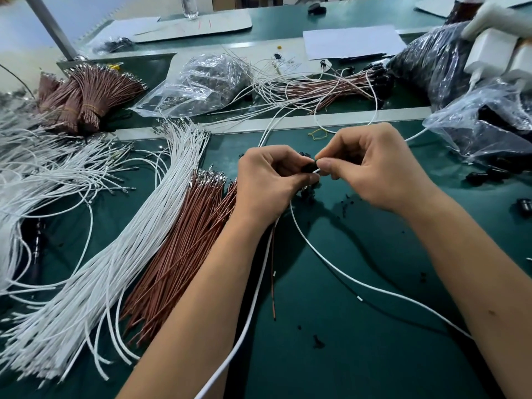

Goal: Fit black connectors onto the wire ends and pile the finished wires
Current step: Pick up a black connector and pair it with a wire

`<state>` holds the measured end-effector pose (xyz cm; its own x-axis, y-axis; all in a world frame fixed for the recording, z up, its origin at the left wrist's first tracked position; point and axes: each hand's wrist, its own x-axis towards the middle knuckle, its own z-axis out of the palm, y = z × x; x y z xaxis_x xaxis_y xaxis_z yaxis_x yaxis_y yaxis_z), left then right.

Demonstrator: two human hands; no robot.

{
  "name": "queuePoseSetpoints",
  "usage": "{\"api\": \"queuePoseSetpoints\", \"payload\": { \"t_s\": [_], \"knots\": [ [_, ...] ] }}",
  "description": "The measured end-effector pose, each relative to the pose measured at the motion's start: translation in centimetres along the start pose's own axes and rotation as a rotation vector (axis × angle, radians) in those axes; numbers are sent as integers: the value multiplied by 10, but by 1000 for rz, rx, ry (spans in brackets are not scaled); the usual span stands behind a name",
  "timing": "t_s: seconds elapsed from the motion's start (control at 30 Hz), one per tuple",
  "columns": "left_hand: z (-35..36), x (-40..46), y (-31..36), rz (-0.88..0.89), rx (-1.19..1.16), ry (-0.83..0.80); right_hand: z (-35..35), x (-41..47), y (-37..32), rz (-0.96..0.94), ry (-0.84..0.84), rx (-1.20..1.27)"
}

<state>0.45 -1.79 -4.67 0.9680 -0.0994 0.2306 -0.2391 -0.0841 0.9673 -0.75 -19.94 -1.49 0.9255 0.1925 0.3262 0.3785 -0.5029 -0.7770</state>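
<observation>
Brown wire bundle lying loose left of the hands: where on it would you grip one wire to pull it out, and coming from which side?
Probably near the far end of the brown wire bundle, just behind the metal terminals, coming from above on its right edge. The tips fan apart there, so one wire can be pinched singly, and that edge lies beside the left hand. Lower down the wires pack tight.

A dark green bench point(359, 326) fills the view, crossed by a pale metal rail point(244, 125). Beyond the rail, a grey slanted pole point(50, 27) rises at the left; white paper sheets point(351, 41) lie behind it.
</observation>
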Motion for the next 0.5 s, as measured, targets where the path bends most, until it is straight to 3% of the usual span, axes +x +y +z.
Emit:
{"api": "queuePoseSetpoints", "payload": {
  "t_s": [0.5],
  "knots": [
    [1,-1,-5,17,-31,-76,1,-7,12,11,-48,182]
  ]
}}
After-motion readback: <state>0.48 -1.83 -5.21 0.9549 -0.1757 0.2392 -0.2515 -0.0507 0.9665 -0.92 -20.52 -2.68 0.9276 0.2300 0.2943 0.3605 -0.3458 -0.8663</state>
